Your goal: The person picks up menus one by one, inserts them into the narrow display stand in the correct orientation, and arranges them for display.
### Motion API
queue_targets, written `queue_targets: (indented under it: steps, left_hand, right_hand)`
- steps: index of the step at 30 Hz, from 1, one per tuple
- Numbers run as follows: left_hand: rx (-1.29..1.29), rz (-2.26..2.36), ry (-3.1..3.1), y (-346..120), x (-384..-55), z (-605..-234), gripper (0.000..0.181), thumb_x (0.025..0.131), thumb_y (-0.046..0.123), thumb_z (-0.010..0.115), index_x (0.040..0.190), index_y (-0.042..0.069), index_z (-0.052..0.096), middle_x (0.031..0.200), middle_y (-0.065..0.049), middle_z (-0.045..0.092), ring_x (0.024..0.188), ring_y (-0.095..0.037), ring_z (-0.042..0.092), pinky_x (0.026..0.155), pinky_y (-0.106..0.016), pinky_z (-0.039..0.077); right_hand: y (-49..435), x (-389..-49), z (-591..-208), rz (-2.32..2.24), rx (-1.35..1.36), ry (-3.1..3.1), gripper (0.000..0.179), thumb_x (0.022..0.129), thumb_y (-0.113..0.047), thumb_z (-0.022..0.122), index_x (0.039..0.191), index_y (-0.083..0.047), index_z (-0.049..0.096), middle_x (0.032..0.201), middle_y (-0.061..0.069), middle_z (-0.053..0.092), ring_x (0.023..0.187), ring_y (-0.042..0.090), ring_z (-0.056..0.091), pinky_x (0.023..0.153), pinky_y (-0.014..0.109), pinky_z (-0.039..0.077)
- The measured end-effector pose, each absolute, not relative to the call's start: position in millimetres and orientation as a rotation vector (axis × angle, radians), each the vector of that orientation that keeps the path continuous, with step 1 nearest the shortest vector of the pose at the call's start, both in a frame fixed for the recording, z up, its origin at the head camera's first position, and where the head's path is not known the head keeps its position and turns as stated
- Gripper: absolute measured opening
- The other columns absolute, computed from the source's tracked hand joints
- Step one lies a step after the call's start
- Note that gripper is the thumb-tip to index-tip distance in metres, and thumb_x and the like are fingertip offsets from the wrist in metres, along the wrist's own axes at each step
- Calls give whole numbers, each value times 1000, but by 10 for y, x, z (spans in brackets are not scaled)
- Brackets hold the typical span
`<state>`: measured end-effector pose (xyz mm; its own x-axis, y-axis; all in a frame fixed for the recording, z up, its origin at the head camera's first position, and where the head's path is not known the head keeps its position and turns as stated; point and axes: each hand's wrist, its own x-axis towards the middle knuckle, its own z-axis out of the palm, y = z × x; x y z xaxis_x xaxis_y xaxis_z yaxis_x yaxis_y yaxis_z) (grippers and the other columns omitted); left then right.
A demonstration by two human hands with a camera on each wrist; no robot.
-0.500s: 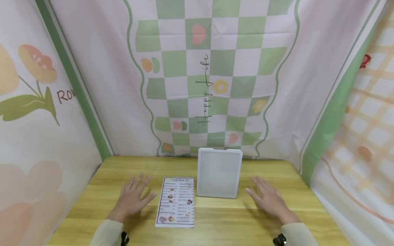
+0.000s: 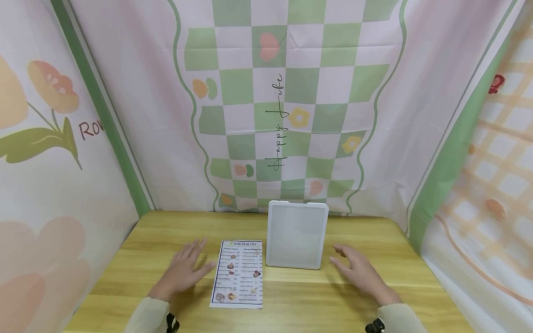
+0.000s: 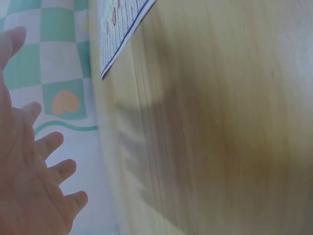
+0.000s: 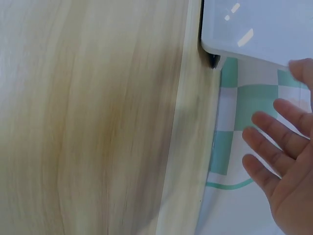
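Backdrop: a hanging cloth (image 2: 233,85) with green and white checks, hearts, flowers and the words "Happy Life" turned sideways; patterned side curtains (image 2: 495,152) flank it.
Surface: a wooden table (image 2: 312,296) with light, yellowish grain.
Menu card (image 2: 245,274): flat on the wood, between the two hands and closer to the left one; a heading, two columns of print and small food pictures, the lines too small to read.
White-framed panel (image 2: 296,235): standing on the table just beside the card, on its right and farther back, between the hands and closer to the right one; its face is plain grey.
Left hand (image 2: 181,272): released, holding nothing, fingers spread over the table and casting a shadow on it; the thumb points toward the card's left edge, near but apart.
Right hand (image 2: 363,276): also released, fingers loosely bent and apart; thumb and fingertips are near the panel's right edge, with a gap showing in the head view.
Sleeves (image 2: 147,315): light-coloured, with a dark device (image 2: 376,325) at each wrist.
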<state>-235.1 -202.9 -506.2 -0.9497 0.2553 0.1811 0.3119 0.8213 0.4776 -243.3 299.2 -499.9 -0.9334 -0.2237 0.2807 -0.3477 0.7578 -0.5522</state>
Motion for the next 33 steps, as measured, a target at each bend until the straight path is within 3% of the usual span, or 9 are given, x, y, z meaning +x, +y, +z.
queue_targets:
  steps: [7,13,19,25,33]
  left_hand:
    - [-511,-863,-2834,-2011,-2355,-5108,85,94,49,66,158,9,27,156,-27,32,138,-54,30,101,-76,27]
    - [-490,-1052,-2866,-1961,-2385,-5101,90,90,46,71,158,8,26,159,-23,27,142,-50,27,104,-73,27]
    - [-415,-1298,-2904,-1922,-2465,-5151,97,86,42,78,158,5,24,160,-22,25,145,-46,24,111,-68,19]
    - [-343,-1385,-2912,-1887,-2480,-5172,95,84,39,80,157,7,29,155,-23,34,139,-46,36,109,-68,26]
    - [-289,-1525,-2875,-1841,-2465,-5145,89,84,27,82,155,8,33,152,-26,38,128,-53,46,105,-66,34]
  right_hand:
    - [2903,-2452,-4982,975,486,-2722,33,98,-23,67,122,0,64,111,11,70,101,29,66,90,55,52]
    - [2787,-2478,-4969,1036,583,-2708,23,96,-14,69,115,0,67,99,4,72,90,18,68,83,47,56]
    - [2657,-2488,-5010,1122,702,-2747,27,98,-17,67,119,-1,65,105,7,72,90,16,67,81,40,57]
    - [2487,-2502,-5027,1174,741,-2779,30,98,-23,67,120,-4,66,104,3,72,93,16,67,85,41,56]
    - [2272,-2538,-5083,1238,788,-2802,34,98,-26,67,121,-2,67,117,11,69,100,24,66,88,43,55]
